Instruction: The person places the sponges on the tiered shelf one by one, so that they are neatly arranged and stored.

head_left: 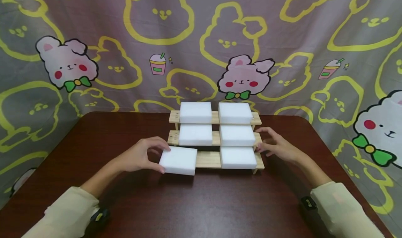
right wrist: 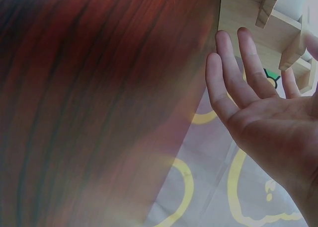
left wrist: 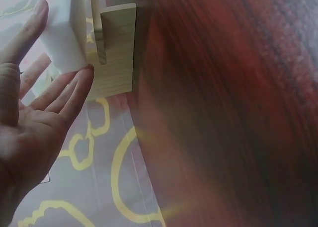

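A white foam block (head_left: 178,160) is pinched by its left end in my left hand (head_left: 146,155), thumb at the near corner and fingers behind. The block sits slightly askew at the left end of the lowest tier of a three-tier wooden rack (head_left: 208,160). In the left wrist view, the fingertips touch the foam block (left wrist: 69,48) near the rack's wooden side (left wrist: 117,48). My right hand (head_left: 279,148) is at the rack's right end, thumb and index finger close to the middle tier's end. From the right wrist, this hand (right wrist: 268,108) shows loosely spread fingers.
More white blocks stand on the rack: two on the top tier (head_left: 195,112), two on the middle tier, and one at the lower right (head_left: 238,157). The rack is on a dark reddish-brown table (head_left: 201,203). Behind hangs a cartoon-print curtain (head_left: 194,56).
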### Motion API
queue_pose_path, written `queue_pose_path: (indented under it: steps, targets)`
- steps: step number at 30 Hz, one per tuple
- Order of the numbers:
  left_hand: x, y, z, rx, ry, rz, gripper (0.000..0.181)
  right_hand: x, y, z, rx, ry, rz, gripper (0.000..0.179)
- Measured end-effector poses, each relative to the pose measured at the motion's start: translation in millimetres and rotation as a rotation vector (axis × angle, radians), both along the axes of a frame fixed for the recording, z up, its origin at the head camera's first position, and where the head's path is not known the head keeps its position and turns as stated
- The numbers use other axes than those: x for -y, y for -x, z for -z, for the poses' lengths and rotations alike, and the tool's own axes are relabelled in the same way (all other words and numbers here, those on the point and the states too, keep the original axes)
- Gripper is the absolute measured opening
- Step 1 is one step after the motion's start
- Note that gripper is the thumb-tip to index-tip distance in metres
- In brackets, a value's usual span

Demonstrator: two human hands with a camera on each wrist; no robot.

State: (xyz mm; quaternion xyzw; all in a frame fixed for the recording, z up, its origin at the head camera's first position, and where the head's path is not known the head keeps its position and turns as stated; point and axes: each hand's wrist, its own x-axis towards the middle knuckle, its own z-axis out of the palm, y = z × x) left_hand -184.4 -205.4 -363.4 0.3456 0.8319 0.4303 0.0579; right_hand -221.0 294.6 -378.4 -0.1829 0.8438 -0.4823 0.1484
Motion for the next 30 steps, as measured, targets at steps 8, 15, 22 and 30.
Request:
queue_pose_path:
  steps: [8, 15, 22, 30]
  targets:
    - [-5.7, -4.1, 6.8, -0.050, 0.063, -0.044, 0.058, 0.7, -0.8, -0.8, 0.005, 0.003, 0.001, 0.057]
    - [-7.7, -9.5, 6.4, -0.066, 0.113, -0.056, 0.060, 1.2, -1.5, -1.5, 0.005, 0.005, 0.003, 0.058]
    - [-1.4, -11.0, 0.0, -0.065, 0.214, -0.054, 0.058, 1.1, -0.9, -1.0, 0.002, 0.002, 0.001, 0.057]
    - [2.2, -6.7, -2.4, -0.064, 0.245, 0.001, 0.054, 1.4, -1.1, -0.9, 0.004, 0.003, 0.002, 0.058]
